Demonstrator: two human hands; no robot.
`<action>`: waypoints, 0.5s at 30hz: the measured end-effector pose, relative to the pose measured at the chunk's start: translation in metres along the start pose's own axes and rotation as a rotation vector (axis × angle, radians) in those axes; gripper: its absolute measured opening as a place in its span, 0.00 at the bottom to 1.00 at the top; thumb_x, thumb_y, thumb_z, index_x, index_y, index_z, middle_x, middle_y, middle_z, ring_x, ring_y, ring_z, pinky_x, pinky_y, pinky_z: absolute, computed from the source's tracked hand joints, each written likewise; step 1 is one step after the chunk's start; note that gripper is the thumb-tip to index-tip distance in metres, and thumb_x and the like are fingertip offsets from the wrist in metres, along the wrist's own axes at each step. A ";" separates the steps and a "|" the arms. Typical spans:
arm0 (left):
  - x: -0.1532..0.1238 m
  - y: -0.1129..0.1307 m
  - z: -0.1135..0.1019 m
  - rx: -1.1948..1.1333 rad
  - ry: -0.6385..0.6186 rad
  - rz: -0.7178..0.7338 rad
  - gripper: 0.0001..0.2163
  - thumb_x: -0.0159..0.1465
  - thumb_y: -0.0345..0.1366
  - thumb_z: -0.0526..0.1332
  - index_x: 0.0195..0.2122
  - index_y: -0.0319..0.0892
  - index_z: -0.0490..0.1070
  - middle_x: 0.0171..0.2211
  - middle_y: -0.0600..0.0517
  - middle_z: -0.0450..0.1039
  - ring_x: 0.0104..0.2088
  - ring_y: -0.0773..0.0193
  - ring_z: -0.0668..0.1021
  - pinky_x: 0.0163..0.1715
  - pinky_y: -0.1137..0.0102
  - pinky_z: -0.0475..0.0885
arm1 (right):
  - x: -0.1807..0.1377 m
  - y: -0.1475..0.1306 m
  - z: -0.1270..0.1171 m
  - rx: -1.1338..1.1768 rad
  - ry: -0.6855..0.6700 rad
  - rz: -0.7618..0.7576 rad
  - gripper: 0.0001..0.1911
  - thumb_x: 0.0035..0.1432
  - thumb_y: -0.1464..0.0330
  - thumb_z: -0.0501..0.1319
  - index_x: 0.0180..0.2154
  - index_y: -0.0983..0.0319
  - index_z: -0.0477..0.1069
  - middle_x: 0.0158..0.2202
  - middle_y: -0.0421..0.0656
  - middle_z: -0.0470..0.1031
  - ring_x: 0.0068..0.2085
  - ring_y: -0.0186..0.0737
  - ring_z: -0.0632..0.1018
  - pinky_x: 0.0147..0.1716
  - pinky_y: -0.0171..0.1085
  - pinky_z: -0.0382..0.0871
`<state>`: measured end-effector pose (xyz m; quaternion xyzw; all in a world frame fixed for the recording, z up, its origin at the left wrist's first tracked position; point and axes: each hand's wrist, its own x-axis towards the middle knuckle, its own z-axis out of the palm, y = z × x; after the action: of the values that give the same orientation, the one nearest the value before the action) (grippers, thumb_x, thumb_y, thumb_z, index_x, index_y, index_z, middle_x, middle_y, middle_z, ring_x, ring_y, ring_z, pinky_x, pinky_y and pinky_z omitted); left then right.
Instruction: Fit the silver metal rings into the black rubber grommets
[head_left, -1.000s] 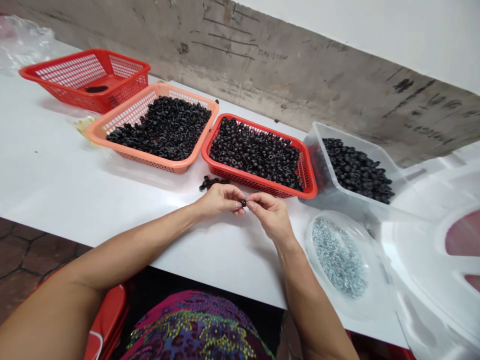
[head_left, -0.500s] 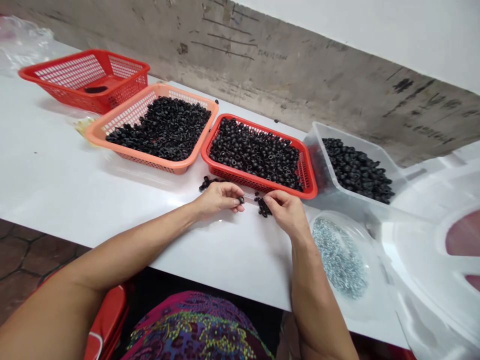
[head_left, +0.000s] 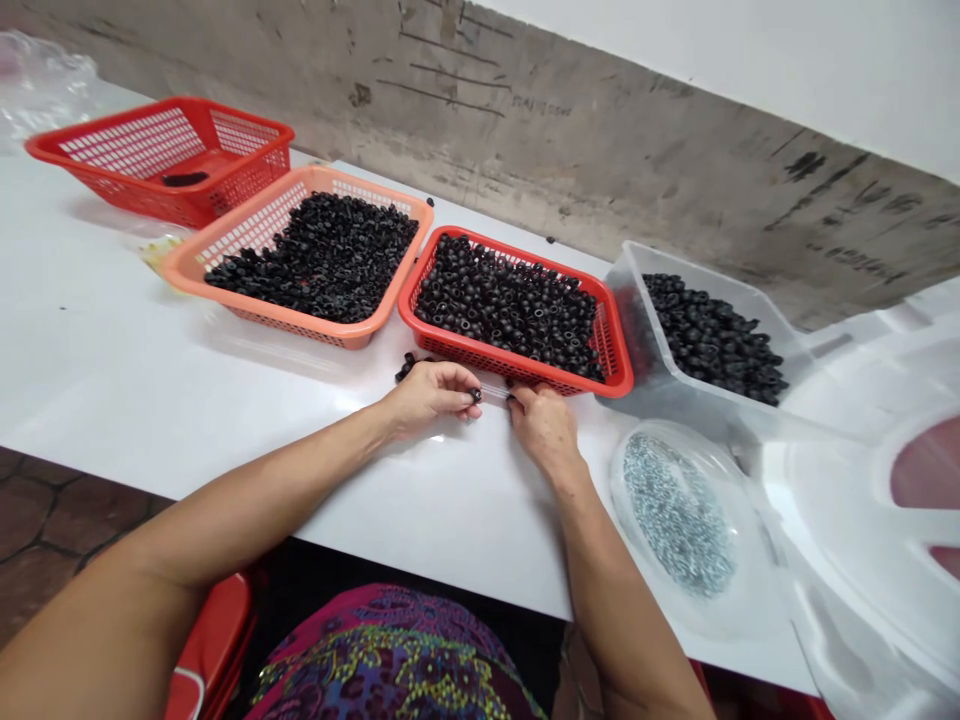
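The right hand (head_left: 546, 424) has shifted left, fingers bunched, any hold unclear; the black part (head_left: 475, 396) lies leftward, pinched between fingertips of the left hand (head_left: 429, 400).

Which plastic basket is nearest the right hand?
The red rectangular plastic basket holding black pieces, beyond that hand; the orange rectangular plastic basket and emptier red one stand farther left.

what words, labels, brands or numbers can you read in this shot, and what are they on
None reads clearly.
Small handwriting on the grey wall, upper middle: too faint and blurred to read.
Larger dark handwriting on the same wall, at right: too blurred to read.
No label or brand can be made out on the peach basket or the clear bin.
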<state>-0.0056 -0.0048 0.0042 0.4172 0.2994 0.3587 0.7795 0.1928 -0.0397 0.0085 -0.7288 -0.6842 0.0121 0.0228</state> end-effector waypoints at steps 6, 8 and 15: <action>0.000 0.000 0.000 0.004 -0.018 -0.001 0.11 0.49 0.28 0.72 0.33 0.34 0.75 0.26 0.48 0.79 0.26 0.65 0.80 0.30 0.70 0.73 | -0.001 0.004 0.003 0.376 0.183 -0.131 0.13 0.59 0.70 0.57 0.40 0.62 0.80 0.36 0.49 0.77 0.38 0.47 0.77 0.41 0.43 0.71; 0.000 0.000 0.001 0.011 -0.037 -0.004 0.12 0.49 0.29 0.73 0.33 0.34 0.75 0.25 0.48 0.79 0.26 0.64 0.80 0.30 0.70 0.73 | -0.006 0.001 -0.001 0.646 0.161 -0.148 0.10 0.58 0.69 0.57 0.38 0.61 0.78 0.34 0.46 0.78 0.35 0.43 0.77 0.38 0.42 0.72; -0.002 0.000 0.001 0.004 -0.093 -0.009 0.13 0.48 0.31 0.74 0.34 0.34 0.75 0.26 0.47 0.79 0.26 0.63 0.80 0.28 0.70 0.72 | -0.018 -0.015 -0.021 1.311 -0.130 -0.056 0.08 0.52 0.65 0.64 0.35 0.61 0.76 0.27 0.41 0.78 0.27 0.37 0.76 0.26 0.36 0.70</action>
<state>-0.0057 -0.0069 0.0050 0.4337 0.2654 0.3345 0.7935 0.1777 -0.0567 0.0302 -0.5436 -0.5538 0.4696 0.4211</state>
